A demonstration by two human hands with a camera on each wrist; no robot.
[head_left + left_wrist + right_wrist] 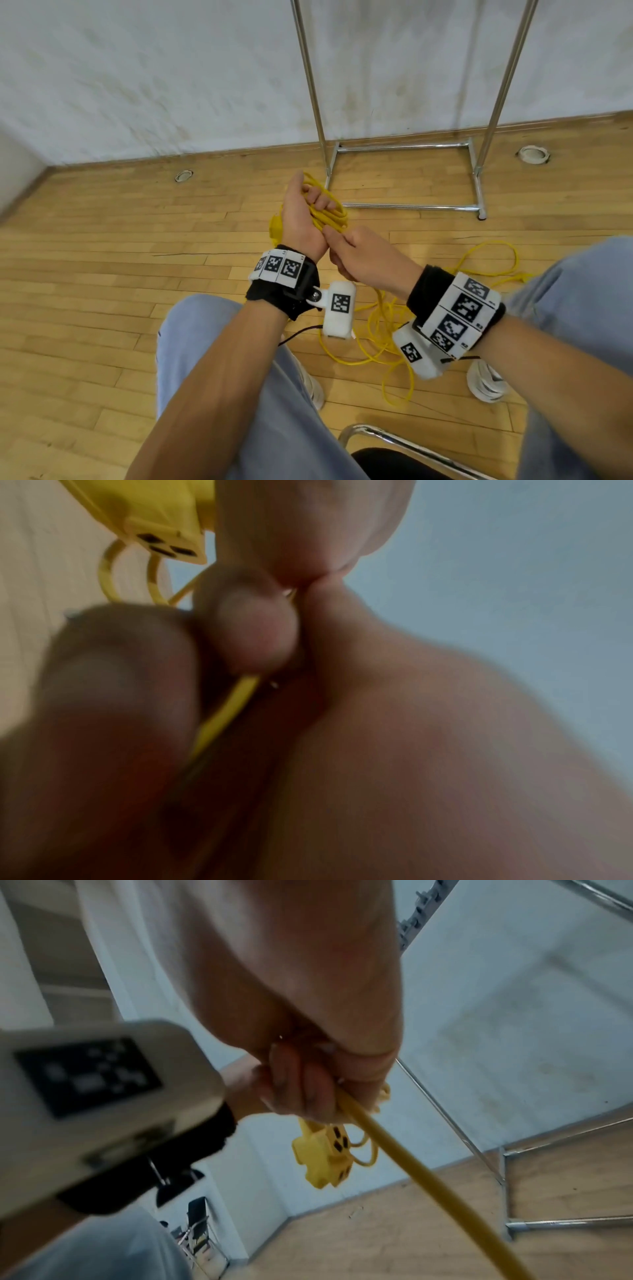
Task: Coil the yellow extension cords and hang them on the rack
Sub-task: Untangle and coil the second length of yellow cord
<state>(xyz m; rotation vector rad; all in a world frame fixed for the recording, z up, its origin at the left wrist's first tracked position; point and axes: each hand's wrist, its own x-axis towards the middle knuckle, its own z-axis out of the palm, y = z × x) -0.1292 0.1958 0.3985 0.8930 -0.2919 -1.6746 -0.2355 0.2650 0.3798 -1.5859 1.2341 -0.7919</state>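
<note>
Yellow extension cord (329, 214) partly coiled, loops grasped in raised left hand (303, 219), socket end (323, 1153) dangling beneath. Right hand (363, 255) just below, pinching the strand. Loose cord (387, 329) tangled on wooden floor (102, 274) between shoes. Rack (407, 147) ahead against wall, open floor before its base. Chair frame (394, 442) underneath.

One yellow cord (329, 214) seemingly, one rack (407, 147), two hands

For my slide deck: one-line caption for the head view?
Left hand grips coiled yellow cord; right hand feeds slack from the floor, rack ahead.
</note>
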